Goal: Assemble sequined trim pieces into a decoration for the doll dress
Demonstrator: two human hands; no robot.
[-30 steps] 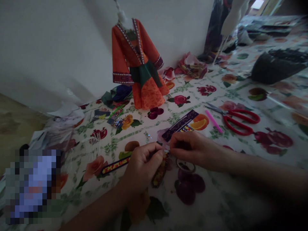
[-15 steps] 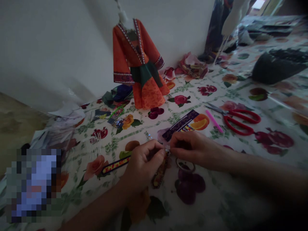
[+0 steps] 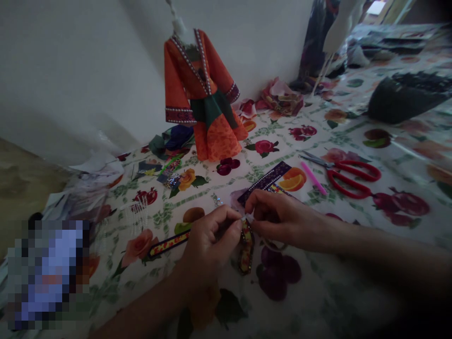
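Observation:
My left hand (image 3: 210,240) is closed in a pinch at the upper end of a short decorative trim strip (image 3: 246,256), yellow and red with a dark beaded edge, which hangs below the fingertips. Thumb and forefinger of my right hand (image 3: 278,216) press on a small whitish piece (image 3: 249,217) at that same end; what it is I cannot make out. The fingertips of both hands nearly meet. A longer yellow-and-red trim strip (image 3: 169,244) lies partly behind my left hand. Beyond my right hand rests a dark purple beaded strip (image 3: 264,181).
Red-handled scissors (image 3: 353,176) and a pink stick (image 3: 313,178) lie to the right. An orange and green doll's outfit (image 3: 208,94) stands on a small form by the wall. Bead strings (image 3: 139,212) lie left, a black container (image 3: 406,99) far right, on a fruit-patterned tablecloth (image 3: 318,278).
The hanging trim strip has swung to the right and turned more of its yellow-and-red face toward me. The whitish piece shows more between the fingertips. Both hands stay nearly in place.

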